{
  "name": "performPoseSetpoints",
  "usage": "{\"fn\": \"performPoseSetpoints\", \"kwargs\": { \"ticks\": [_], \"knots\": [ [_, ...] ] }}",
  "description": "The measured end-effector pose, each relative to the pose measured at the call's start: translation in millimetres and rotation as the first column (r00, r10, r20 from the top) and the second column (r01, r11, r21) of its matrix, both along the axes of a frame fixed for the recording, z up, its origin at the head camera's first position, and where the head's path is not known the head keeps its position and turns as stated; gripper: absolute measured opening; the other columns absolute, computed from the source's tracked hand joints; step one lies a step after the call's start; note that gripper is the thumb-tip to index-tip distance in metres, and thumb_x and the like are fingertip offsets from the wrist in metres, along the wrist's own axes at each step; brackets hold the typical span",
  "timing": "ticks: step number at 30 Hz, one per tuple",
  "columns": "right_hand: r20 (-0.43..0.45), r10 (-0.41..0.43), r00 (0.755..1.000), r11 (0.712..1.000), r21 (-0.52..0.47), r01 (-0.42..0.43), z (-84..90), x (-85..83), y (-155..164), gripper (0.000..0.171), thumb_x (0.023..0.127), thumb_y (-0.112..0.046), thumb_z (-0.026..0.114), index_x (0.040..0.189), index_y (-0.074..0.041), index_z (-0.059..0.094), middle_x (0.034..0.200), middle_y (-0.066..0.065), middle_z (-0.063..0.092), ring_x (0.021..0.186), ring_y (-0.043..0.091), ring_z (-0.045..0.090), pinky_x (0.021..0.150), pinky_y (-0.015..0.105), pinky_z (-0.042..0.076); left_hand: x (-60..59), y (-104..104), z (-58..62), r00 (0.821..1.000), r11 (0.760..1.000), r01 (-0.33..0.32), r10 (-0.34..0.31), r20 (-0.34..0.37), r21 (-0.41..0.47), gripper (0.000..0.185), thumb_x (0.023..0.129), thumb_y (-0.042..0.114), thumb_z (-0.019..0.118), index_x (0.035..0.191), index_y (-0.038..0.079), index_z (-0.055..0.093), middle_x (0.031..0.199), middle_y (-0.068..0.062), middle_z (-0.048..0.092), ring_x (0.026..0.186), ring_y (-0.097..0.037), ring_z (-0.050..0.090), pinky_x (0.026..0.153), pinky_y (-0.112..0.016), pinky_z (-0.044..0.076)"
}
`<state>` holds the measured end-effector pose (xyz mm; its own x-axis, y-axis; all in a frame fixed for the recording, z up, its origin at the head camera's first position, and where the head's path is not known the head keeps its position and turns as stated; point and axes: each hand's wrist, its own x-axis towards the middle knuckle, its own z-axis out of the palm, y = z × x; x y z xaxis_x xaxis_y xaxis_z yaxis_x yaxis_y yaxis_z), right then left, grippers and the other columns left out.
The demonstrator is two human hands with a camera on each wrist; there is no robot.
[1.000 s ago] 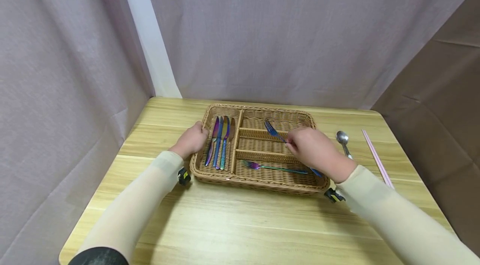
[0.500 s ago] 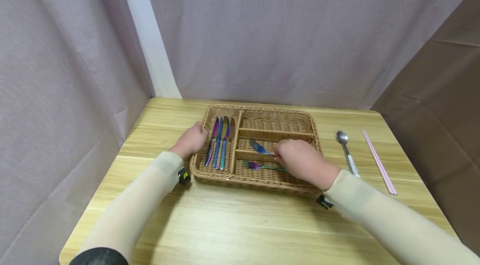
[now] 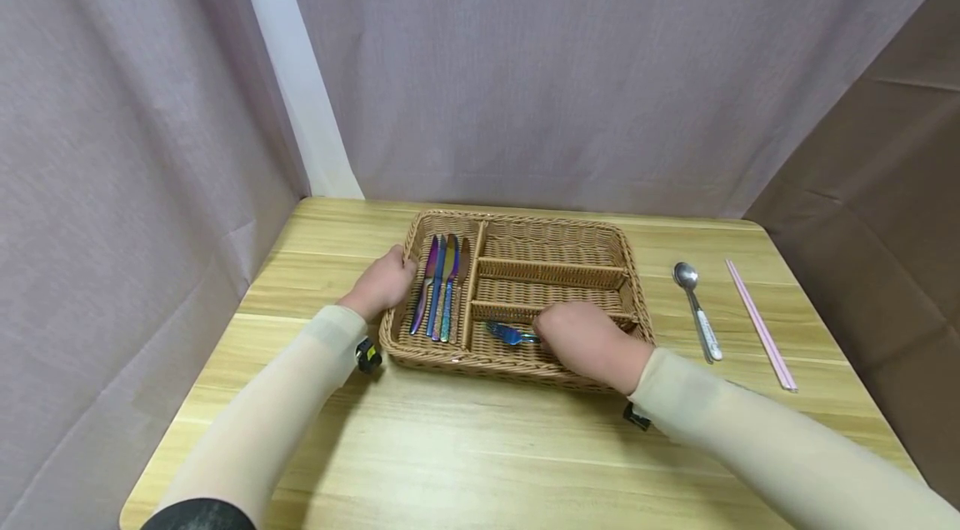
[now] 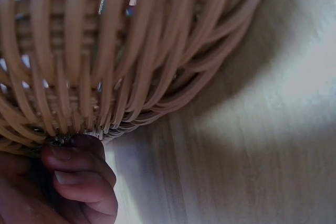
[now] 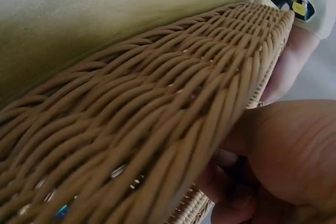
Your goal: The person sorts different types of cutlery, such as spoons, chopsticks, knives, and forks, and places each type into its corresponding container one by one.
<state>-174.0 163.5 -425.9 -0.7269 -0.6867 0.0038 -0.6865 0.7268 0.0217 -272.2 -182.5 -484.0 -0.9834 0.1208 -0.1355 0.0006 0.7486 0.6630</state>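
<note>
The bench [image 3: 450, 447] comes first, then the near wall of a wicker tray [image 3: 427, 353]. Just past that wall there's a blue fork [image 3: 506, 333] in the near slot, prongs pointing left. The right hand [image 3: 588, 338] has curled fingers and looks to be pinching the handle, though the fingertips are mostly hidden. Can't tell if the fork touches the bottom. Step in hand seems to be laying it down, so I'd keep it in line with the divider, bring the handle end down as gently as the prongs, and let go only once it's flat. Otherwise it could snag the weave. A bit farther back, the left hand [image 3: 382, 280] grips the left rim, which should stop the tray skating around. Knives [image 3: 435, 297] lie in the left slot; a spoon [image 3: 705, 330] and pink chopsticks [image 3: 760, 323] sit off right. Grey curtain [image 3: 525, 80] behind it all.
</note>
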Motion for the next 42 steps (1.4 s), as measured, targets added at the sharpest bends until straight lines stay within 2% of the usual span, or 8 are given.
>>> {"fn": "performPoseSetpoints", "kwargs": {
  "ticks": [9,17,24,32,38,42],
  "knots": [
    [0.0,0.037,0.999,0.999,0.035,-0.037,-7.4,0.9,-3,0.028,0.093,0.01,0.071,0.079,-0.013,0.067,0.076,-0.001,0.068,0.065,0.017,0.066,0.058,0.039,0.062,-0.9,1,1.8,1.0,1.0,-0.004,0.004,-0.001,0.001,0.054,0.116,0.035,0.033,0.155,-0.001,0.042,0.133,-0.025,0.063,0.115,-0.037,0.067,0.099,-0.055,0.061],
    [0.029,0.028,0.999,0.999,0.017,-0.028,-7.5,-3.6,-4,0.036,0.093,0.009,0.071,0.071,-0.017,0.059,0.069,-0.004,0.062,0.06,0.012,0.054,0.056,0.037,0.058,-0.1,1,2.1,1.0,1.0,-0.008,0.008,0.009,0.007,0.054,0.116,0.036,0.033,0.155,0.0,0.042,0.133,-0.025,0.063,0.116,-0.038,0.068,0.092,-0.052,0.065],
    [0.034,0.026,0.999,0.999,0.018,-0.026,-12.3,-8.5,-4,0.034,0.09,-0.002,0.082,0.07,-0.018,0.059,0.071,-0.004,0.065,0.06,0.012,0.056,0.057,0.038,0.058,2.5,1,3.7,1.0,1.0,-0.011,0.011,0.014,0.007,0.053,0.116,0.036,0.033,0.154,0.0,0.043,0.133,-0.025,0.063,0.115,-0.038,0.067,0.096,-0.054,0.063],
    [0.041,0.017,0.999,0.998,0.055,-0.019,-18.1,-11.8,-4,0.038,0.086,0.002,0.078,0.066,-0.02,0.054,0.068,-0.004,0.062,0.058,0.012,0.053,0.053,0.039,0.058,2.5,1,2.2,1.0,1.0,-0.008,0.008,0.008,0.0,0.053,0.116,0.036,0.034,0.153,-0.001,0.044,0.13,-0.024,0.064,0.112,-0.038,0.067,0.097,-0.054,0.062],
    [0.043,0.012,0.999,0.998,0.054,-0.014,-18.3,-11.8,-4,0.04,0.084,0.001,0.078,0.064,-0.021,0.052,0.067,-0.005,0.062,0.057,0.013,0.052,0.054,0.04,0.058,1.2,1,0.1,1.0,1.0,-0.008,0.008,0.005,0.004,0.055,0.117,0.037,0.034,0.155,-0.001,0.044,0.134,-0.025,0.064,0.116,-0.04,0.067,0.103,-0.057,0.058],
    [0.049,0.003,0.999,0.999,0.049,-0.005,-16.4,-11.1,-4,0.039,0.085,0.0,0.08,0.064,-0.021,0.054,0.067,-0.006,0.062,0.057,0.012,0.053,0.055,0.039,0.058,0.5,0,-0.1,1.0,1.0,-0.009,0.008,0.003,0.011,0.054,0.117,0.036,0.034,0.155,-0.001,0.043,0.134,-0.026,0.064,0.116,-0.04,0.067,0.101,-0.056,0.06]
  ]
}}
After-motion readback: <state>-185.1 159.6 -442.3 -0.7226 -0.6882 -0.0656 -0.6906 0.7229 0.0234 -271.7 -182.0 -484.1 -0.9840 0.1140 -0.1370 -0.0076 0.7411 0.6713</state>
